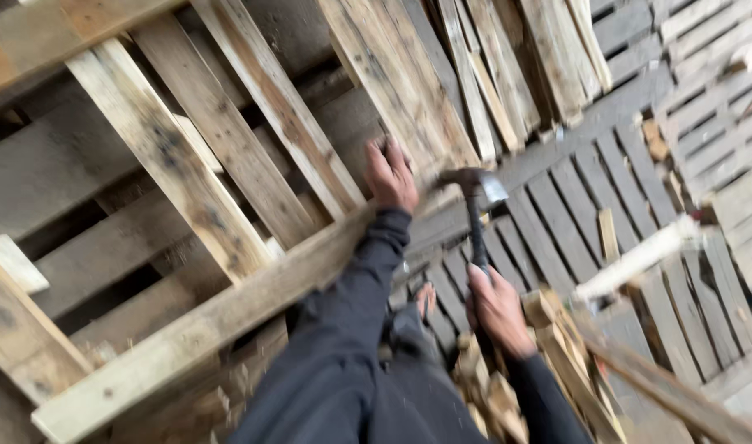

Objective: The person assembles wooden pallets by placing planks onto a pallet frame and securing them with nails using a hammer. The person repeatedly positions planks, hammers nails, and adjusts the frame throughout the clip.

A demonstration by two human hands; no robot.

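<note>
My left hand [391, 177] rests on the upper edge of a wooden pallet [219, 205] that stands tilted in front of me, its slats running diagonally. My right hand [499, 308] grips the black handle of a claw hammer [474, 193], whose steel head points up near the pallet's edge, just right of my left hand. Both arms wear dark sleeves. The picture is blurred by motion.
More pallets [639, 164] lie flat on the ground to the right and lean stacked at the top [491, 66]. Loose wooden blocks and broken boards [557, 345] pile up below my right hand. A pale wooden handle [639, 256] sticks out at right.
</note>
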